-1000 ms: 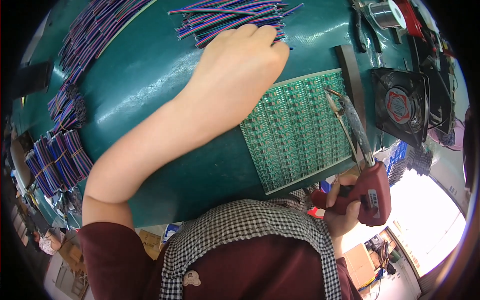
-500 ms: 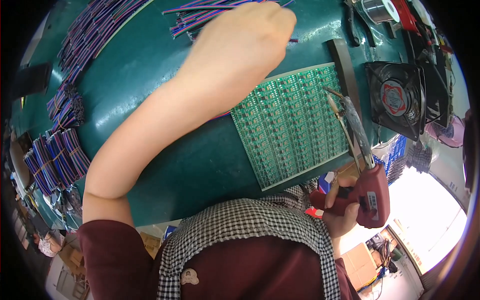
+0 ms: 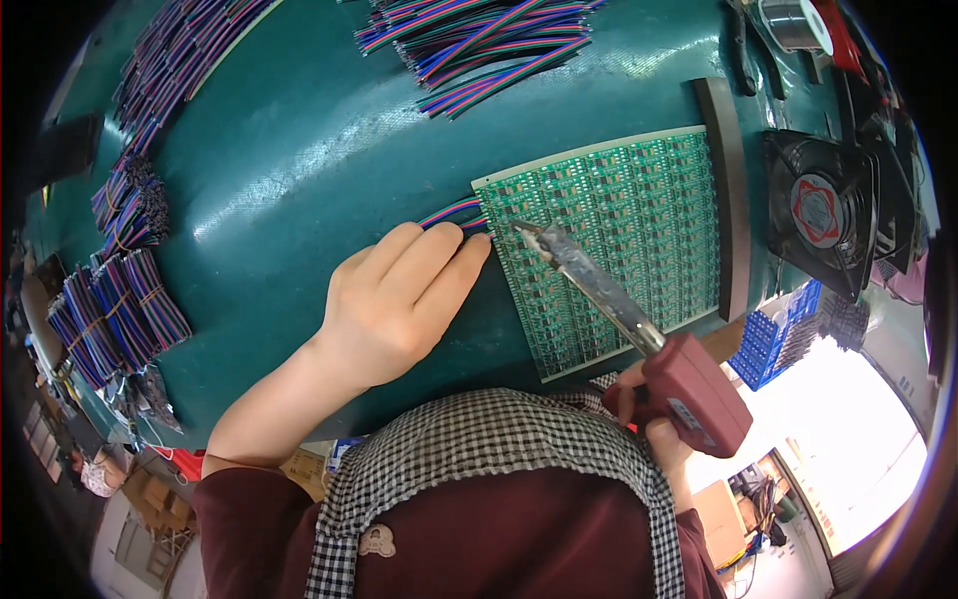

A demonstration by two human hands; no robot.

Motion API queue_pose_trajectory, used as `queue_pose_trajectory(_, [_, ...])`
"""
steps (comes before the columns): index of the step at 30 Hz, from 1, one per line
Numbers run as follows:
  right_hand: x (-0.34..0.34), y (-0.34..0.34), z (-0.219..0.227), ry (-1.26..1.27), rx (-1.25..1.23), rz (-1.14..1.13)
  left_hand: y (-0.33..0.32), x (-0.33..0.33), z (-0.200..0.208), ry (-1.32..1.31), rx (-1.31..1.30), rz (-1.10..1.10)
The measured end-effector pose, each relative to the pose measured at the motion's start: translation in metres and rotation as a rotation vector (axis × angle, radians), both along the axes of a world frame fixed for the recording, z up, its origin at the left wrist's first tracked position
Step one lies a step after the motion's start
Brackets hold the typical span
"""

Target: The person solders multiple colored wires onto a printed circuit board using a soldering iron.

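A green panel of many small circuit boards (image 3: 619, 250) lies flat on the bench. At its left edge my left hand (image 3: 384, 309) is closed, fingertips pinching short multicoloured ribbon wires (image 3: 454, 212) whose ends meet the panel's rim. The fingers partly cover the wires. My right hand (image 3: 649, 424) grips a dark red soldering gun (image 3: 694, 394) by its handle, at the panel's lower right. The gun's metal barrel reaches up and left across the panel, and its tip is near the wire ends; whether it touches the panel I cannot tell.
Loose ribbon wires (image 3: 489, 45) are heaped at the far side. Bundled wires (image 3: 115, 309) line the left. A dark bar (image 3: 723, 200) borders the panel's right side, with a black fan (image 3: 818, 205) beyond. A solder spool (image 3: 795, 25) and blue basket (image 3: 773, 339) are also to the right.
My left hand has come back from the far wire heap to the panel's left edge. The soldering gun's tip has swung left, from the panel's right side to the wires.
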State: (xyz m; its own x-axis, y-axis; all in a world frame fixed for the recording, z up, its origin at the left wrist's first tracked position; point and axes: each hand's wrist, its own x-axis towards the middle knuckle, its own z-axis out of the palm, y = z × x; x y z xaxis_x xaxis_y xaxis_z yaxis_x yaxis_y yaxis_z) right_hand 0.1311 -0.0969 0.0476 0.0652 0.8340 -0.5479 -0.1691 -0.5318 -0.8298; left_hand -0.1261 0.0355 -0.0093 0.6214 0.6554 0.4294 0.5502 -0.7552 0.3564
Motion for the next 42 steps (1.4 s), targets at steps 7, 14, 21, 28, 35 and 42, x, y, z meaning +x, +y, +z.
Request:
queue_pose_trajectory(7, [0.002, -0.006, -0.004, -0.043, -0.025, 0.035, 0.001, 0.001, 0.0, -0.016, -0.039, 0.004])
queue_pose_trajectory(14, [0.012, -0.021, -0.016, -0.258, 0.033, 0.153, -0.001, 0.004, 0.005, -0.059, -0.114, 0.025])
queue_pose_trajectory(21, [0.005, -0.011, -0.004, -0.017, -0.032, 0.02, -0.001, 0.004, 0.005, -0.039, -0.108, 0.026])
queue_pose_trajectory(28, [0.006, -0.015, -0.004, -0.143, -0.064, 0.057, 0.0, 0.004, 0.004, -0.032, -0.073, 0.033])
queue_pose_trajectory(35, [0.013, -0.029, -0.016, -0.397, 0.034, 0.188, 0.0, 0.002, 0.005, -0.04, -0.111, 0.033])
queue_pose_trajectory(42, [0.006, -0.012, -0.006, -0.046, -0.036, 0.056, 0.0, 0.003, 0.005, -0.045, -0.091, 0.04])
